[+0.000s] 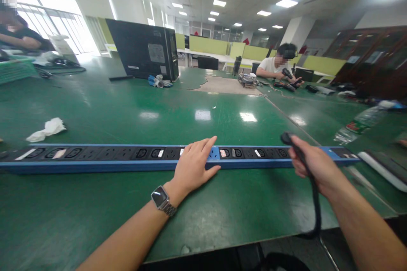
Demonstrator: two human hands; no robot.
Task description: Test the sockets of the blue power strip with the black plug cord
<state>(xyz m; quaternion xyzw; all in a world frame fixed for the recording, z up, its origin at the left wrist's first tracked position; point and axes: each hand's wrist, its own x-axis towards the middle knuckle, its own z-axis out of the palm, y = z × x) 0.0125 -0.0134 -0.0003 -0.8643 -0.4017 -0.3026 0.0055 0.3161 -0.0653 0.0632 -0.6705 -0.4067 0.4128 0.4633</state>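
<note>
A long blue power strip (111, 167) with a row of black sockets and one blue socket lies across the green table. My left hand (194, 165), with a watch on its wrist, rests flat on the strip near its middle. Its fingers are stretched out beside the blue socket and hold nothing. Over the strip's right part, my right hand (310, 161) is closed around a black power cord (315, 203). The cord's dark plug end (286, 137) sticks out past the fingers, slightly blurred. From that hand the cord hangs down towards the table's front edge.
Crumpled tissue (47, 129) lies behind the strip's left part. A black computer case (146, 51) stands farther back, with gloves (159, 81) before it. To the right are a plastic bottle (359, 123) and a flat white-edged object (383, 171). Two people sit across the table.
</note>
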